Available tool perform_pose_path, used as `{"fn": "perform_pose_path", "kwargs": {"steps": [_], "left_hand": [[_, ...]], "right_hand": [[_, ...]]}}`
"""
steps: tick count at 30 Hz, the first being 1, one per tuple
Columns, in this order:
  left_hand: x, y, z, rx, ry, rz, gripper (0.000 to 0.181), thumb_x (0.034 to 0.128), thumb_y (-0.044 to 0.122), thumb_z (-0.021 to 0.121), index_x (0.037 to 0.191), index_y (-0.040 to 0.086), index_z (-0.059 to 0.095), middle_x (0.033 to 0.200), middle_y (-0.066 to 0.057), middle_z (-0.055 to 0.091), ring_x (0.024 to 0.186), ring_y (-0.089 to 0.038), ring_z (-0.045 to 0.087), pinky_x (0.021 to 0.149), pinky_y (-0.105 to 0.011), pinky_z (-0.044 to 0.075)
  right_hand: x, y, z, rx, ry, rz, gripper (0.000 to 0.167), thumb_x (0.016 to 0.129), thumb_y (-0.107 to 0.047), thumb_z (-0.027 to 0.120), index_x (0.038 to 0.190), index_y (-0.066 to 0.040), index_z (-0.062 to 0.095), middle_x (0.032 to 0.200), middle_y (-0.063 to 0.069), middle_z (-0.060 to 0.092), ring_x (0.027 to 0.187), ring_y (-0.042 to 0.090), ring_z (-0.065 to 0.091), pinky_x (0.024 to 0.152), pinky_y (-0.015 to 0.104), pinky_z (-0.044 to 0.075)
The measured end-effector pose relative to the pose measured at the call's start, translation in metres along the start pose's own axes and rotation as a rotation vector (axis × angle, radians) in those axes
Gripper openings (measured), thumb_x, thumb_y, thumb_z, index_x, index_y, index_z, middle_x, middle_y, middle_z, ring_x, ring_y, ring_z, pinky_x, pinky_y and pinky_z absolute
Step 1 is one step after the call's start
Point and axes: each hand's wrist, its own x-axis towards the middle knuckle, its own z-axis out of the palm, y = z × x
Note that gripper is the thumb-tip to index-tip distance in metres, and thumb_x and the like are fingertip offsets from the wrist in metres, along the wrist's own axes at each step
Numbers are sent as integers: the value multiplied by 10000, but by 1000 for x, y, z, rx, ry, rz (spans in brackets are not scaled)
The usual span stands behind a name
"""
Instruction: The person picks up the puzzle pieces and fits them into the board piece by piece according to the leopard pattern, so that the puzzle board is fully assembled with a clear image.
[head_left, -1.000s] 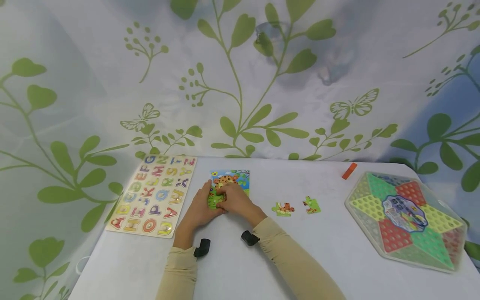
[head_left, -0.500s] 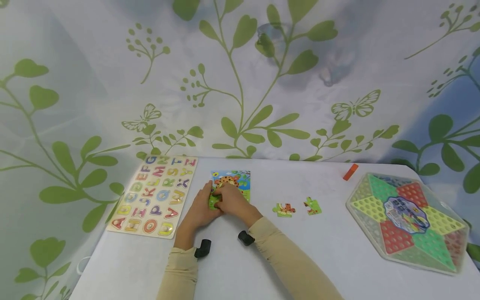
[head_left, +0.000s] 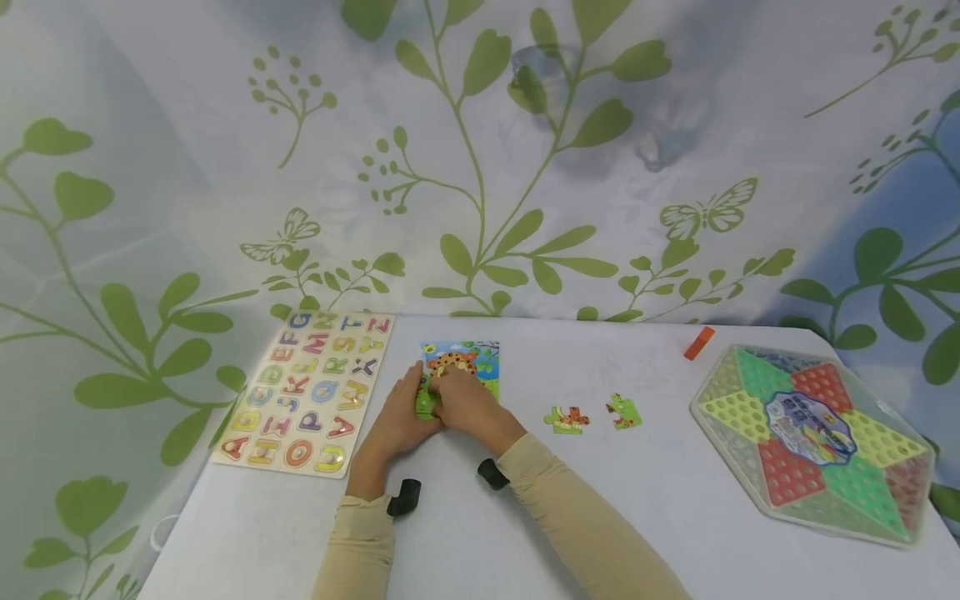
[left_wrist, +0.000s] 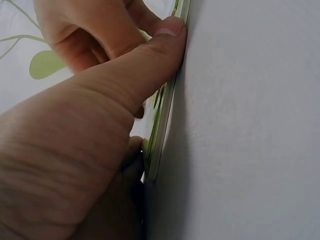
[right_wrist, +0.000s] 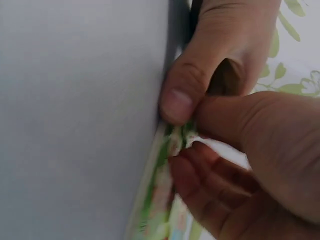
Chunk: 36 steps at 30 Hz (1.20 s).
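A small jigsaw puzzle [head_left: 489, 354] with a spotted cartoon animal lies on the white table. My left hand [head_left: 401, 418] holds its near left corner, fingers along the left side and thumb at the near edge. In the left wrist view that thumb [left_wrist: 155, 57] rests against the thin board edge. My right hand [head_left: 471, 406] reaches over the puzzle's lower part. Its thumb and fingers pinch a puzzle piece [right_wrist: 187, 136] close to the left thumb; most of the piece is hidden. Two loose puzzle pieces, one spotted [head_left: 567, 419] and one green [head_left: 624, 411], lie to the right.
A wooden alphabet board [head_left: 307, 392] with coloured letters lies on the left. At the right is a hexagonal Chinese checkers board [head_left: 810, 442] under clear plastic. A small red strip [head_left: 699, 342] lies near the back edge, below a leaf-patterned curtain [head_left: 480, 167].
My right hand has shifted slightly left over the puzzle's lower part, its fingers now covering more of it. The left hand stays at the corner, and the loose pieces have not moved.
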Motion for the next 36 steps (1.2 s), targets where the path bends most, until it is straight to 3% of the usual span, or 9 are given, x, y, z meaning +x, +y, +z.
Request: {"fn": "perform_pose_path", "kwargs": {"steps": [2, 5, 9, 15, 20, 28, 36], "left_hand": [[-1, 0, 0, -8, -3, -6, 1070, 858, 315, 815, 1648, 85, 133, 1701, -179, 201, 1565, -448, 168, 1280, -568, 192], [0, 0, 0, -13, -4, -6, 1082, 857, 330, 817, 1651, 93, 121, 1705, -162, 200, 1567, -442, 164, 1287, -556, 179], [0, 0, 0, -10, 2, 9, 1085, 852, 329, 822, 1649, 85, 126, 1701, -168, 210, 1566, -437, 180, 1286, -556, 183], [1, 1, 1, -13, -3, 19, 1089, 849, 312, 833, 1645, 66, 131, 1698, -175, 217, 1563, -437, 192, 1281, -566, 192], [1, -1, 1, -16, -5, 3, 1091, 852, 301, 832, 1649, 84, 120, 1704, -156, 208, 1568, -424, 183, 1290, -552, 171], [3, -3, 2, -7, -8, -3, 1092, 851, 328, 830, 1650, 89, 123, 1699, -184, 206, 1562, -445, 184, 1280, -568, 195], [3, -2, 1, -7, -15, -20, 1095, 851, 331, 828, 1652, 100, 118, 1705, -182, 183, 1564, -458, 152, 1280, -567, 192]], "right_hand": [[0, 0, -1, 6, -23, 10, 352, 942, -246, 742, 1279, -145, 724, 1272, 32, 704, 1218, 202, 616, 995, 359, 557], [2, 0, -1, 27, -43, 15, 430, 953, -306, 735, 1355, -162, 680, 1315, 35, 656, 1186, 173, 622, 964, 325, 566], [2, 1, -2, 21, -46, 19, 444, 936, -326, 754, 1348, -177, 687, 1286, 31, 641, 1125, 152, 617, 905, 302, 574], [4, 0, -3, -41, -65, 30, 467, 944, -302, 746, 1392, -207, 653, 1396, 45, 621, 1272, 190, 588, 1004, 353, 560], [10, 0, -4, -122, -86, -17, 517, 948, -299, 734, 1443, -243, 595, 1538, 71, 522, 1417, 221, 500, 1045, 412, 553], [11, 7, -7, -124, -108, -66, 460, 925, -278, 748, 1369, -234, 635, 1325, 49, 569, 1091, 160, 602, 840, 356, 599], [5, 12, 0, -108, -64, -71, 361, 958, -311, 716, 1313, -244, 704, 1360, 9, 625, 1225, 160, 609, 976, 336, 571]]}}
